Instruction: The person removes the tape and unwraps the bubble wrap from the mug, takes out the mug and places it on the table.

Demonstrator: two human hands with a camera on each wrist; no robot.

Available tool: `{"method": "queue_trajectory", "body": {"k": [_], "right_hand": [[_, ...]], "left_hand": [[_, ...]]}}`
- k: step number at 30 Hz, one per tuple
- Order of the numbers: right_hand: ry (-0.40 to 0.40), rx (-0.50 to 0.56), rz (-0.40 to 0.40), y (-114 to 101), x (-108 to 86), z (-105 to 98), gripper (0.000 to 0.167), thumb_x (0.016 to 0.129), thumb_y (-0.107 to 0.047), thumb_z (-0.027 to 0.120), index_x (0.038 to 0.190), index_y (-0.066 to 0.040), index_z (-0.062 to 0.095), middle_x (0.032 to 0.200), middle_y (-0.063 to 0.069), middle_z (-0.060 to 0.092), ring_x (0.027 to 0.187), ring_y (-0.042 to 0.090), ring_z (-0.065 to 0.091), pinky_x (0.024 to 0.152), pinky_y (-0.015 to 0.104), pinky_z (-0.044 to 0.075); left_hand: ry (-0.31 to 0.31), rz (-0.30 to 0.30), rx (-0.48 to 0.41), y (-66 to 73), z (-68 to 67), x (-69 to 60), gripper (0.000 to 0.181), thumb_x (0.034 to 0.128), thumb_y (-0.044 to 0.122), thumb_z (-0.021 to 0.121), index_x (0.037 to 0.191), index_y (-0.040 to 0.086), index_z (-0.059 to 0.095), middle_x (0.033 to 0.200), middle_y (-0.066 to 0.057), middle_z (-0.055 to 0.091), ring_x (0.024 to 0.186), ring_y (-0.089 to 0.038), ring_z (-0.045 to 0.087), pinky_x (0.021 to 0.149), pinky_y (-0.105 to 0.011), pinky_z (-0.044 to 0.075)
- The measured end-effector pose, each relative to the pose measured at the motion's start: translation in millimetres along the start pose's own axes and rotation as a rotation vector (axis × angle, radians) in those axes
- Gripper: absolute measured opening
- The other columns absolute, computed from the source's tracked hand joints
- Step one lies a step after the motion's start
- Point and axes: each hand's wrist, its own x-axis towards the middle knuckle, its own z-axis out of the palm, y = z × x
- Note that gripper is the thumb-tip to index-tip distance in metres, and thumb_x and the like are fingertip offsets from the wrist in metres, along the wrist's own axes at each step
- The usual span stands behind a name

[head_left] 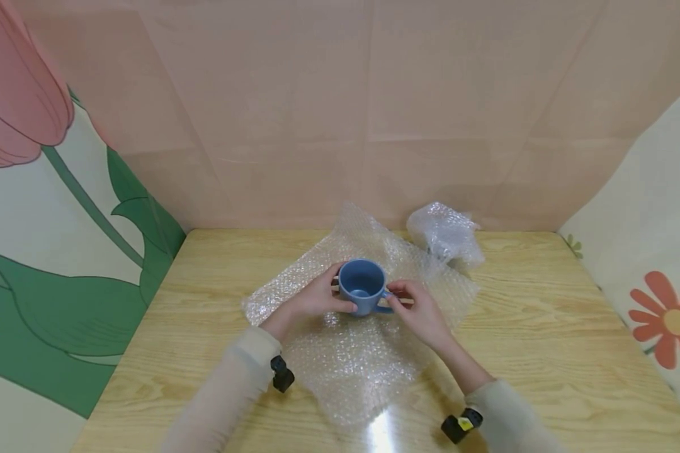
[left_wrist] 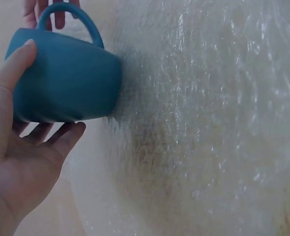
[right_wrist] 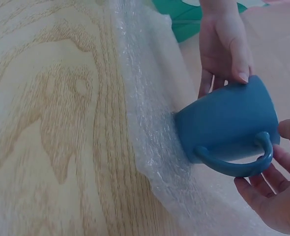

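A blue mug (head_left: 368, 306) stands upright, its open top facing up, over a spread sheet of bubble wrap (head_left: 351, 377). In the left wrist view the base of the mug (left_wrist: 66, 78) meets the wrap. My left hand (head_left: 320, 297) grips its left side, thumb on the near wall and fingers round the far side. At the right, my right hand (head_left: 425, 318) holds the mug by its rim and handle (right_wrist: 236, 169). The right wrist view shows the thumb at the rim and fingertips behind the handle.
A crumpled bundle of bubble wrap (head_left: 444, 233) sits at the back, right of the mug, touching the sheet's far edge. The wooden table (head_left: 544, 327) ends at a pinkish backdrop (head_left: 294, 113). Printed flower panels (head_left: 79, 308) flank both sides.
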Motion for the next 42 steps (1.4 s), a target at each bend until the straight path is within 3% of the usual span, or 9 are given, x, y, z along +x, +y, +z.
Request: {"method": "queue_trajectory", "body": {"k": [14,18,31,42], "right_hand": [[0.007,-0.034,-0.001,4.5,1.1,3.4,0.018,0.085,-0.009,0.064,0.101,-0.001,0.062,0.099,0.013,0.062,0.091,0.027,0.062,0.078,0.038,0.055],[0.013,-0.042,0.013,6.2,2.5,5.3,0.015,0.085,-0.007,0.064,0.098,0.0,0.062,0.096,0.013,0.063,0.087,0.026,0.063,0.077,0.034,0.055],[0.014,-0.075,0.018,3.8,2.7,7.3,0.014,0.082,-0.007,0.067,0.094,-0.001,0.063,0.087,0.01,0.066,0.081,0.018,0.061,0.069,0.022,0.054],[0.047,-0.068,0.044,5.4,1.2,9.1,0.011,0.082,-0.009,0.068,0.09,-0.004,0.064,0.083,0.007,0.066,0.077,0.015,0.059,0.069,0.021,0.052]], "left_hand": [[0.033,0.014,-0.07,-5.9,5.3,2.6,0.089,0.0709,0.012,0.079,0.142,0.014,0.027,0.14,-0.006,0.04,0.127,-0.029,0.041,0.101,-0.04,0.041],[0.025,0.012,-0.084,-6.1,5.1,3.7,0.089,0.0716,0.01,0.079,0.143,0.012,0.025,0.141,-0.009,0.038,0.128,-0.031,0.04,0.101,-0.042,0.04],[0.048,0.007,-0.081,-8.2,5.4,3.4,0.089,0.07,0.018,0.081,0.141,0.018,0.027,0.138,-0.001,0.041,0.126,-0.026,0.043,0.098,-0.037,0.045],[0.056,0.003,-0.087,-9.7,7.1,2.8,0.088,0.0694,0.018,0.081,0.14,0.02,0.029,0.138,-0.001,0.041,0.125,-0.026,0.044,0.097,-0.037,0.045]]}}
